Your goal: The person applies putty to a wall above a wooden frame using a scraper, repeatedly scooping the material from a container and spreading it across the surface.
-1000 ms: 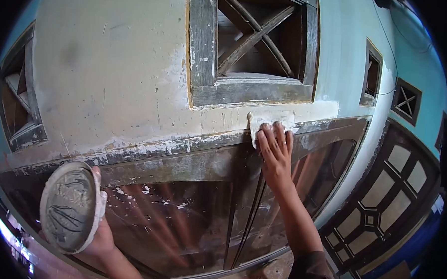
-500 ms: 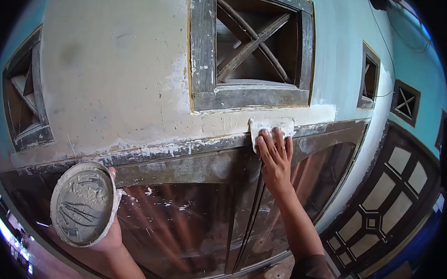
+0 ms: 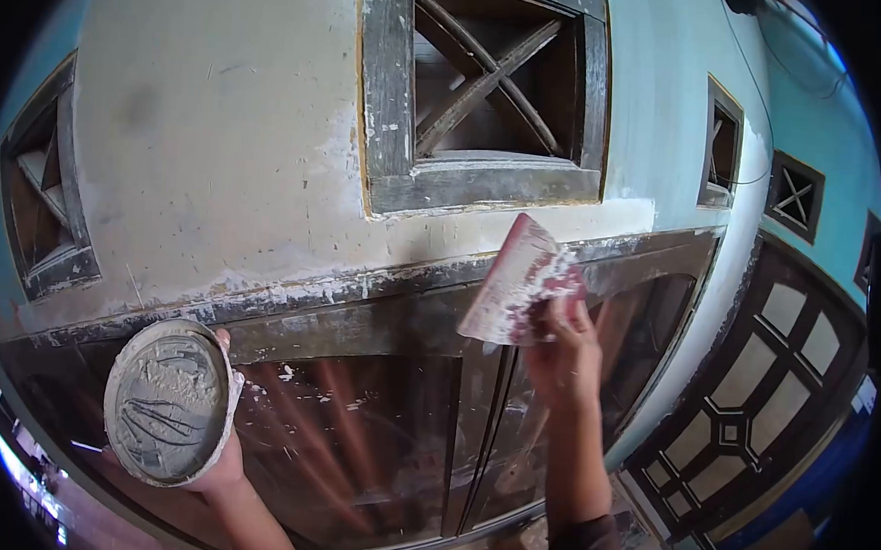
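Observation:
My left hand [image 3: 218,467] grips a round shallow dish [image 3: 114,398] from below and its right side, tilted toward me. Grey-white putty [image 3: 178,386] lies in it, with ridges showing. In my right hand [image 3: 566,369], fingers closed on one edge, is a reddish flat putty spreader [image 3: 504,288] smeared with white putty. The spreader is held up in front of the wall's lower edge, seemingly apart from it. Behind it, a pale putty strip [image 3: 628,215] runs below a dark wooden vent frame [image 3: 488,191].
A worn wooden beam [image 3: 361,289] with flaked paint crosses above dark glass panes [image 3: 344,448]. The wall [image 3: 219,157] is beige at left and turquoise at right. Smaller crossed vents flank it. A panelled door [image 3: 750,387] stands at the right.
My right hand has drawn the spreader off the wall and turned it, so its putty-smeared face shows. My left hand and the dish have barely moved.

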`<state>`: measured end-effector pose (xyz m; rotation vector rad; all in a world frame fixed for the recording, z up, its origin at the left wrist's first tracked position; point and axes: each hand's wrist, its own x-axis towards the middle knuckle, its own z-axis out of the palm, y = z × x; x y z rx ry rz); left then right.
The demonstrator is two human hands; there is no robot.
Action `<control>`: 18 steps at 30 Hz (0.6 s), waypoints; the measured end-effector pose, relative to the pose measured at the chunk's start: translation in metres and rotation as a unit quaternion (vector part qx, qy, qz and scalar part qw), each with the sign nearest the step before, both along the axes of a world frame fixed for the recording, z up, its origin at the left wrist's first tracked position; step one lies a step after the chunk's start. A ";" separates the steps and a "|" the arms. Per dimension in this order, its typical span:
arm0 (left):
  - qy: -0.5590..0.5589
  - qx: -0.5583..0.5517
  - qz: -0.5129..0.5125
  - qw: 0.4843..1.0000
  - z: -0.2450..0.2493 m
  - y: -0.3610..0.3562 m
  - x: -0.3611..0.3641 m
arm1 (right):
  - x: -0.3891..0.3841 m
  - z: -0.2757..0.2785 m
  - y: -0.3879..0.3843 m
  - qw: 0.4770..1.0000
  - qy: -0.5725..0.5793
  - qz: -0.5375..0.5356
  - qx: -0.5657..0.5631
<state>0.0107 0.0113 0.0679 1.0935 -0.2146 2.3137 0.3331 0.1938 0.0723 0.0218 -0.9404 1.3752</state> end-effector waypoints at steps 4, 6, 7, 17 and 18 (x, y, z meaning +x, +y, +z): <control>0.191 0.081 -0.047 0.977 0.005 0.005 -0.008 | -0.033 -0.022 0.023 0.999 -0.020 0.036 -0.033; 0.158 0.079 -0.037 0.984 0.007 0.004 -0.006 | -0.043 -0.014 0.022 0.999 -0.009 0.033 -0.039; 0.149 0.078 -0.033 0.985 0.008 0.003 -0.006 | -0.044 -0.012 0.025 0.998 -0.015 0.035 -0.057; 0.111 0.079 -0.029 0.990 0.013 -0.003 -0.003 | -0.037 -0.013 0.042 0.991 -0.076 -0.011 -0.111; 0.111 0.078 -0.031 0.990 0.014 -0.002 -0.002 | -0.034 -0.016 0.043 0.991 -0.077 -0.012 -0.112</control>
